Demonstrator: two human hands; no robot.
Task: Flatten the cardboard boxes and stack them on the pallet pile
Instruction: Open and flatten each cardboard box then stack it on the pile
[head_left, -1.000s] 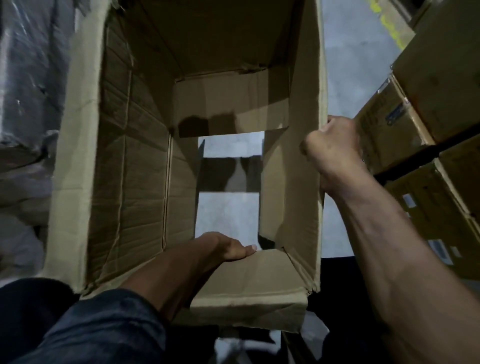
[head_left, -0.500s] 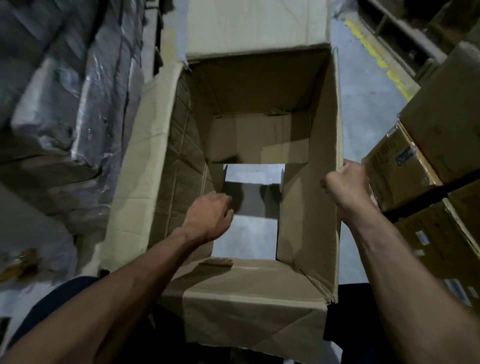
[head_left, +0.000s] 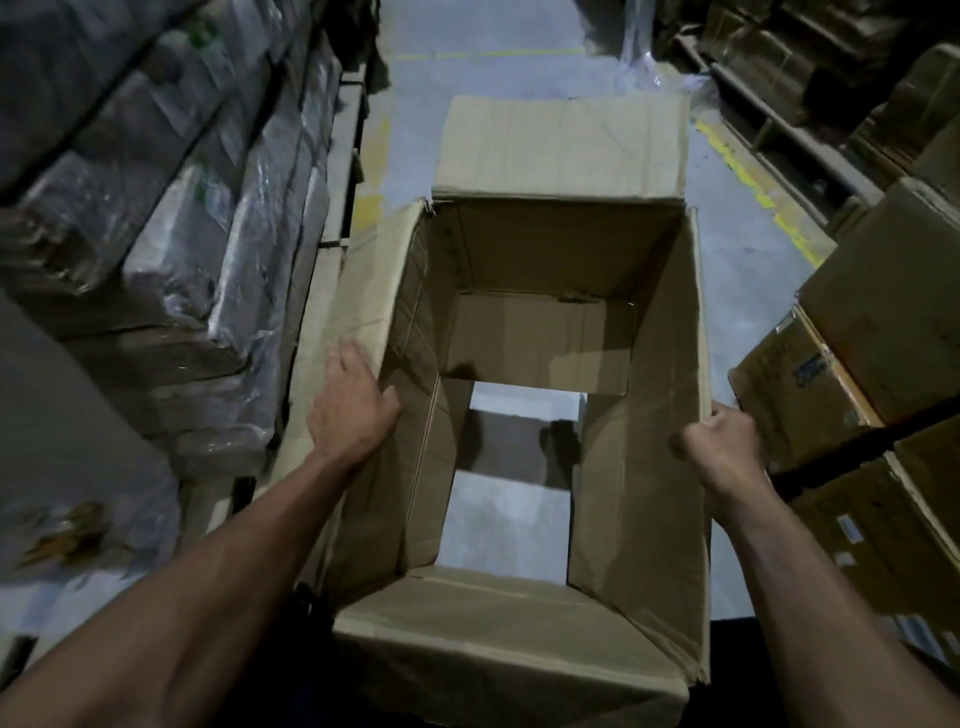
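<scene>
A large brown cardboard box (head_left: 644, 519) stands open in front of me, its top flaps spread outward and its bottom flaps parted so the grey floor shows through the middle. My left hand (head_left: 353, 405) rests on the box's left wall edge, with fingers over the outer left flap and the thumb on the inner side. My right hand (head_left: 719, 441) grips the top edge of the right wall with curled fingers.
Plastic-wrapped stacks of flat cardboard (head_left: 171, 249) rise along the left. Sealed brown cartons (head_left: 852, 395) are stacked at the right, close to my right hand. A grey concrete aisle (head_left: 519, 67) with yellow lines runs ahead, with pallets and more cardboard (head_left: 810, 57) at far right.
My left hand came up out of the box's inside and moved left onto the left wall edge. The view has tilted up, showing the far flap and aisle. My right hand kept its grip.
</scene>
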